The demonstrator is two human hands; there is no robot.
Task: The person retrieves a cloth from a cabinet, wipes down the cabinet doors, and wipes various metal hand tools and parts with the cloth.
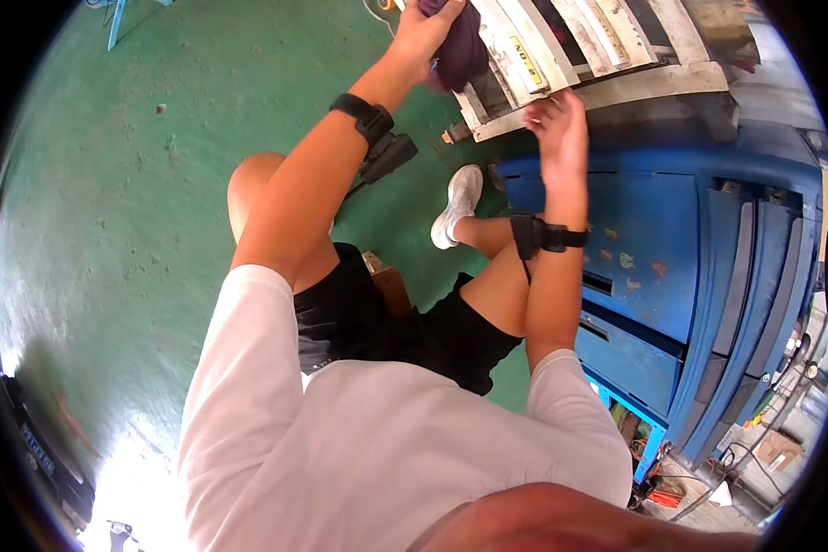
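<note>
Nearest the camera, the white shirt (386, 442) is seen from above, with the black shorts (451, 322) beyond it and both knees bent and spread; a white shoe (465, 193) is planted on the green floor (110, 202). Both arms are reached forward past the knees. The left arm is held nearly straight, slanted toward the upper middle of the view, with a black wrist strap (363, 115) fastened round it and a black device (391, 158) hung at its side. The right arm is extended almost straight ahead, a second black strap (552, 236) worn on the forearm. Beside it, on the right, a blue metal cabinet (649, 230) is seen. The right hand (561, 133) is turned with part of the palm shown; its fingers are loosely bent and parted, nothing is gripped, and whether the frame edge is touched cannot be told. Farther forward, a dark purple cloth (462, 51) is held in the left hand (421, 37), the fingers closed over it, partly cut off by the top of the view. The cloth is held against or just over the left end of a worn white metal frame (635, 89), on which a yellow label (524, 63) is fixed.
</note>
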